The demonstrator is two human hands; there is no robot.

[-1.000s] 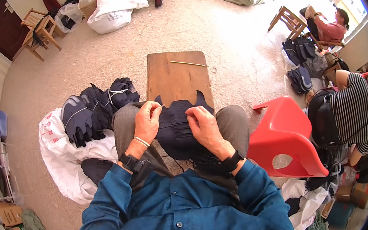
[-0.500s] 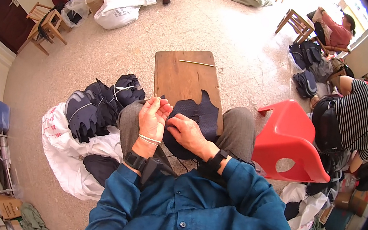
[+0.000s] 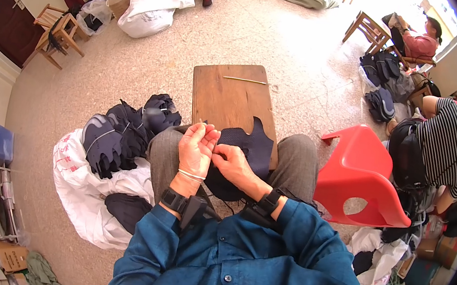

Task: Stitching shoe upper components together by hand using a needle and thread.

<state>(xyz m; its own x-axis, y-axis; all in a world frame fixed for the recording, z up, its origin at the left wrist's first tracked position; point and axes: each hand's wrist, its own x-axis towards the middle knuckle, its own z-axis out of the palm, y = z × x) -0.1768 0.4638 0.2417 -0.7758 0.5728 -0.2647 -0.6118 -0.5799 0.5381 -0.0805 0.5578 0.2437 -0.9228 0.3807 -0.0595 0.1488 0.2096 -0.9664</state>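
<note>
A dark navy cut cloth piece point(image 3: 254, 146) lies over my lap and the near end of a wooden board point(image 3: 228, 99). Above its left edge my left hand point(image 3: 197, 149) is raised palm-up, the fingertips pinched together; what they hold is too small to make out. Close beside it, over the cloth, my right hand point(image 3: 232, 165) has its fingers curled in a pinch near the left palm. Anything between those fingers is hidden. Pale bands circle my left wrist, and both wrists wear black straps. A thin pale stick point(image 3: 245, 80) rests on the far part of the board.
Bundles of navy cloth pieces point(image 3: 120, 128) sit on a white sack point(image 3: 76, 203) left of my knee. A red plastic chair point(image 3: 360, 171) stands close on my right. Beyond it a person in a striped top point(image 3: 438, 147) bends over; another person point(image 3: 420, 44) sits farther back.
Both hands have shifted slightly right and closer together, the left hand's fingers drawing in. The cloth piece has moved a little with them.
</note>
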